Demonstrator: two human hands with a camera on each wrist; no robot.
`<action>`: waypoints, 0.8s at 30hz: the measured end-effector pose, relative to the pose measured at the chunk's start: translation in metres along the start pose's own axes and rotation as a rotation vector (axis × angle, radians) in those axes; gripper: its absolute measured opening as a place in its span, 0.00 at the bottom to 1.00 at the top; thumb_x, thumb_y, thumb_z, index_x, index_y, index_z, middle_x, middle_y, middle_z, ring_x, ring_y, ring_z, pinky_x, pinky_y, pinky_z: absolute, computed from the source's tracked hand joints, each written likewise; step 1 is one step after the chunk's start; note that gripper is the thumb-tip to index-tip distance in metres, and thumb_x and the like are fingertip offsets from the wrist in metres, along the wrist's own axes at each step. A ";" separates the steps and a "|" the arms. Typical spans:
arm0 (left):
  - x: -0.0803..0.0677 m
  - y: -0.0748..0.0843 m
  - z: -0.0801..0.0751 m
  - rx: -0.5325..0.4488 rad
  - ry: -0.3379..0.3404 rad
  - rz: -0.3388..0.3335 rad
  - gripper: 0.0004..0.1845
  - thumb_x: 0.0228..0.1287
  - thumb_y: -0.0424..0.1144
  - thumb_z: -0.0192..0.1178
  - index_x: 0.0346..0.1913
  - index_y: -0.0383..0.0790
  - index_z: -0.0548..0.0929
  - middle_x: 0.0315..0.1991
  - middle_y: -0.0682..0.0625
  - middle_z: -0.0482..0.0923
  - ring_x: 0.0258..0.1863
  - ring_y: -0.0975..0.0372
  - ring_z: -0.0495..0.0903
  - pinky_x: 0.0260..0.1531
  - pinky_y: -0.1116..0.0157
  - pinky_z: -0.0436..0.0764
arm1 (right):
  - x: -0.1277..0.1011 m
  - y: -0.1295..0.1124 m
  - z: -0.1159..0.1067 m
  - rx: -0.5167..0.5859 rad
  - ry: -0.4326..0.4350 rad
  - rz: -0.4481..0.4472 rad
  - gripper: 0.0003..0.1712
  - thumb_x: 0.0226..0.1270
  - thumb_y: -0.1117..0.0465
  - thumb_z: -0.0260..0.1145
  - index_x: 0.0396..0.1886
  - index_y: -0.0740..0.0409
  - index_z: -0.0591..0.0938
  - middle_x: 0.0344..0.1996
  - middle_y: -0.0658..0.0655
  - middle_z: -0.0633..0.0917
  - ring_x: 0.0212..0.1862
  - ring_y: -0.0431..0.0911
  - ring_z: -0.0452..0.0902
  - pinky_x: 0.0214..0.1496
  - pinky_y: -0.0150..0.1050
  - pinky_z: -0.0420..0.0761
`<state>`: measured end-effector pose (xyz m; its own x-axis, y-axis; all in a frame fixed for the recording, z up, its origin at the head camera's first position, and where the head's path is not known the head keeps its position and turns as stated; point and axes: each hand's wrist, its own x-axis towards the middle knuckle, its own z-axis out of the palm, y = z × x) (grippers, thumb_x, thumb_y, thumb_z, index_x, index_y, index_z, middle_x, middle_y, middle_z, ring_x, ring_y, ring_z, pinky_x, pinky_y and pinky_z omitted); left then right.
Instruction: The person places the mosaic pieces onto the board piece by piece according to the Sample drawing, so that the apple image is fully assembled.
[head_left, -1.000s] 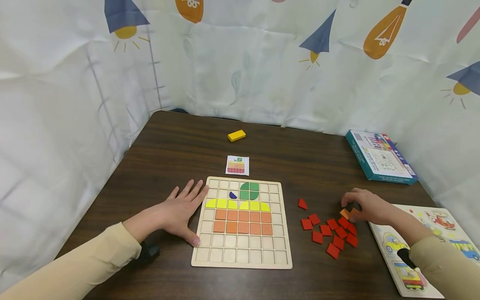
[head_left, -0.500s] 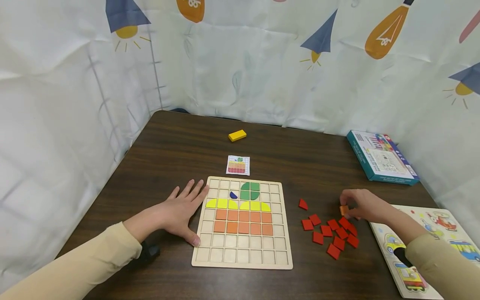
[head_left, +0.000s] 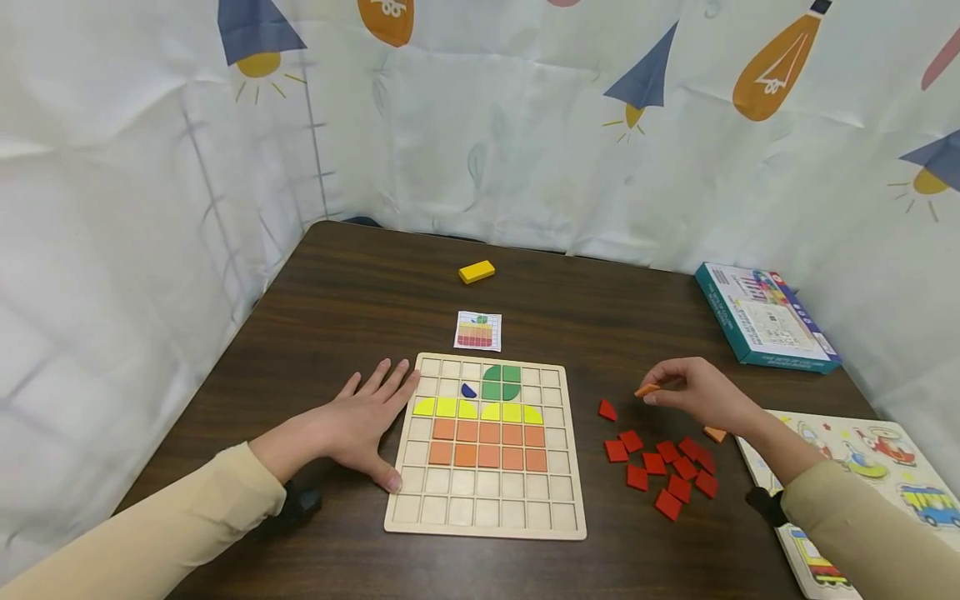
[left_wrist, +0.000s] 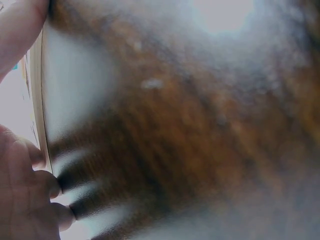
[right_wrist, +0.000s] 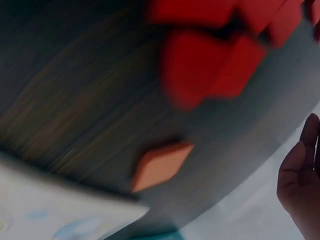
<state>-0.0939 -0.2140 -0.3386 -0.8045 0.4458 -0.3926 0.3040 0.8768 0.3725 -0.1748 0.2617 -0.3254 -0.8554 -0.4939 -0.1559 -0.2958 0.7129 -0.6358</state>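
My left sleeve (head_left: 150,533): it is cream and lies at the near left edge of the brown table (head_left: 360,283).
Vehicle puzzle (head_left: 862,467): it sits at the near right under my right arm, with cartoon cars on it.
Red tiles (head_left: 663,467): a loose pile on the table, between the board and the vehicle puzzle.
Loose orange tile (head_left: 715,433): it lies flat at the right edge of the red pile. My right wrist view shows it (right_wrist: 160,165) blurry, with red tiles (right_wrist: 215,65) past it and a pale puzzle corner beside it.
My left hand (head_left: 360,425): flat on the table, fingers straight and spread, touching the left edge of the wooden grid board (head_left: 486,508). The left wrist view shows my fingers (left_wrist: 30,200) against the board's thin edge (left_wrist: 42,100); the rest is a blur.
Board: it holds one blue piece, green pieces, a yellow row and two orange rows.
My right hand (head_left: 701,392): lifted above the red pile. My thumb and fingers pinch one orange tile (head_left: 647,389), held in the air to the right of the board.
Pattern card (head_left: 477,330): just behind the board, showing the same picture, small.
Teal box (head_left: 765,315): far right. It has writing, but too small to read.
Yellow block (head_left: 476,271): far back, alone.
Curtain (head_left: 525,125): white, with light bulbs and rockets on it.
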 end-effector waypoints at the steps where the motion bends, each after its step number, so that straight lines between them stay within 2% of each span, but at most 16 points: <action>1: 0.000 0.000 0.000 0.000 0.001 -0.001 0.79 0.37 0.69 0.78 0.82 0.33 0.42 0.83 0.33 0.34 0.81 0.34 0.33 0.72 0.27 0.39 | 0.004 -0.007 0.004 0.034 -0.008 0.001 0.06 0.69 0.63 0.71 0.43 0.57 0.88 0.42 0.56 0.90 0.41 0.47 0.88 0.46 0.31 0.85; 6: -0.001 -0.001 0.001 0.010 0.000 -0.013 0.79 0.37 0.70 0.78 0.82 0.34 0.42 0.83 0.34 0.34 0.82 0.35 0.33 0.72 0.27 0.40 | 0.024 -0.044 0.028 0.168 -0.056 -0.024 0.08 0.71 0.62 0.69 0.46 0.59 0.88 0.44 0.58 0.90 0.45 0.54 0.86 0.48 0.34 0.85; 10: -0.002 0.000 0.000 0.022 -0.001 -0.015 0.79 0.36 0.70 0.78 0.82 0.34 0.42 0.83 0.33 0.34 0.82 0.34 0.34 0.72 0.27 0.41 | 0.040 -0.073 0.047 0.225 -0.089 -0.048 0.11 0.71 0.61 0.70 0.48 0.61 0.88 0.45 0.57 0.90 0.45 0.49 0.85 0.48 0.35 0.84; 15: -0.001 0.001 -0.001 0.029 -0.010 -0.019 0.79 0.36 0.71 0.77 0.82 0.34 0.42 0.83 0.33 0.35 0.82 0.35 0.34 0.72 0.27 0.41 | 0.059 -0.103 0.068 0.285 -0.134 -0.059 0.11 0.67 0.61 0.73 0.45 0.62 0.87 0.38 0.55 0.90 0.40 0.44 0.82 0.42 0.37 0.81; 20: 0.001 0.003 -0.003 0.032 -0.012 -0.010 0.78 0.38 0.70 0.77 0.82 0.33 0.41 0.83 0.33 0.34 0.82 0.35 0.33 0.72 0.27 0.41 | 0.073 -0.130 0.086 0.253 -0.165 -0.081 0.08 0.64 0.62 0.76 0.38 0.61 0.86 0.33 0.53 0.90 0.36 0.44 0.81 0.41 0.39 0.80; 24: 0.000 0.003 -0.005 0.035 -0.023 -0.018 0.78 0.39 0.70 0.77 0.82 0.34 0.41 0.83 0.34 0.34 0.82 0.36 0.33 0.73 0.28 0.41 | 0.085 -0.151 0.103 0.205 -0.196 -0.115 0.06 0.63 0.62 0.76 0.35 0.58 0.87 0.31 0.51 0.89 0.34 0.41 0.80 0.41 0.36 0.80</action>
<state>-0.0949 -0.2119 -0.3334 -0.7981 0.4334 -0.4187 0.3074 0.8904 0.3357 -0.1590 0.0607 -0.3210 -0.7172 -0.6661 -0.2045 -0.2768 0.5418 -0.7936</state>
